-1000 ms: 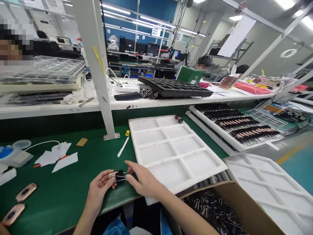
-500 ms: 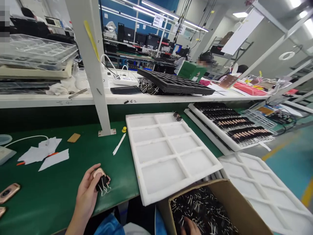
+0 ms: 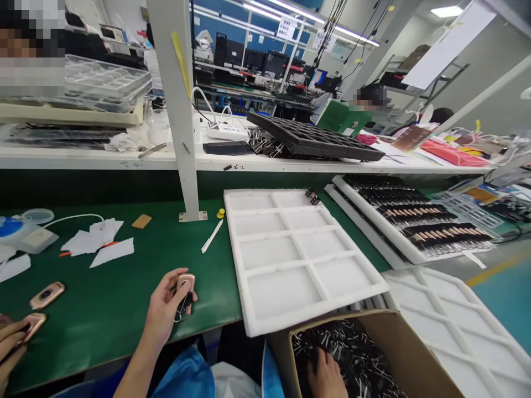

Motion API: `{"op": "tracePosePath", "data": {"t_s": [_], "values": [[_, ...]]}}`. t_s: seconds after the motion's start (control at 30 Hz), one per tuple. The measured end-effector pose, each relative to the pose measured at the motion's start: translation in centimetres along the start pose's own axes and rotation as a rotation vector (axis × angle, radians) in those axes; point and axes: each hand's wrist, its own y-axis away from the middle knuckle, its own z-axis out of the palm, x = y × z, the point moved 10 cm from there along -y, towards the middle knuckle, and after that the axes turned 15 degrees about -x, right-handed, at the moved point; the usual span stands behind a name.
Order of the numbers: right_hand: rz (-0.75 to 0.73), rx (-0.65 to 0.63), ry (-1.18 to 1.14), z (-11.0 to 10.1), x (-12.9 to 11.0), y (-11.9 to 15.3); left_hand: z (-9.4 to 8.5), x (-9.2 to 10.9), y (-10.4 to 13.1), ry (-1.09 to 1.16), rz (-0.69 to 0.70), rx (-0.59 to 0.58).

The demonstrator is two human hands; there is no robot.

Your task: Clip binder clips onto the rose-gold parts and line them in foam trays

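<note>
My left hand (image 3: 162, 309) is closed around a small rose-gold device (image 3: 187, 279) with a dark round spot on its face. A black binder clip (image 3: 181, 310) with silver wire handles sits at the device's lower end, partly hidden by my thumb and fingers. My right hand (image 3: 327, 375) reaches down into a cardboard box (image 3: 410, 354) full of black binder clips (image 3: 359, 354). Its fingertips are sunk among the clips, so what they grip is hidden. Beyond the box lies a white foam tray (image 3: 305, 265) with several compartments; one small clipped piece (image 3: 312, 197) rests in its far right corner.
At far left a co-worker's hand (image 3: 9, 345) holds a rose-gold piece, near another one (image 3: 47, 295). A white pen (image 3: 212, 236) and paper scraps (image 3: 97, 235) lie on the green table. Clipped pieces fill a tray (image 3: 418, 215) at right. A shelf post (image 3: 182, 127) rises ahead.
The camera has turned left, so the scene sits further right. My left hand has tilted the device, showing more of its face. More of my right hand shows in the box. A co-worker's hand has appeared.
</note>
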Motion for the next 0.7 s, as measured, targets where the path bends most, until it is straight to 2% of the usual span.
{"op": "tracePosePath", "data": {"t_s": [0.07, 0.27, 0.4, 0.57, 0.7], "values": [[0.000, 0.058, 0.049, -1.0, 0.0, 0.7, 0.0, -0.1, 0.0, -0.009, -0.007, -0.002], [-0.011, 0.039, 0.126, -1.9, -0.3, 0.8, 0.0, -0.4, -0.2, -0.035, -0.020, -0.017], [0.074, 0.056, 0.098, -3.1, 1.0, -0.1, 0.1, -0.3, -0.2, -0.054, -0.021, -0.022], [0.092, -0.055, -0.091, -3.0, 1.8, -1.6, 0.3, -0.1, -0.2, -0.072, -0.035, -0.031], [0.105, -0.039, -0.326, -3.4, 2.5, -2.2, 0.2, -0.3, -0.2, -0.068, -0.033, -0.029]]}}
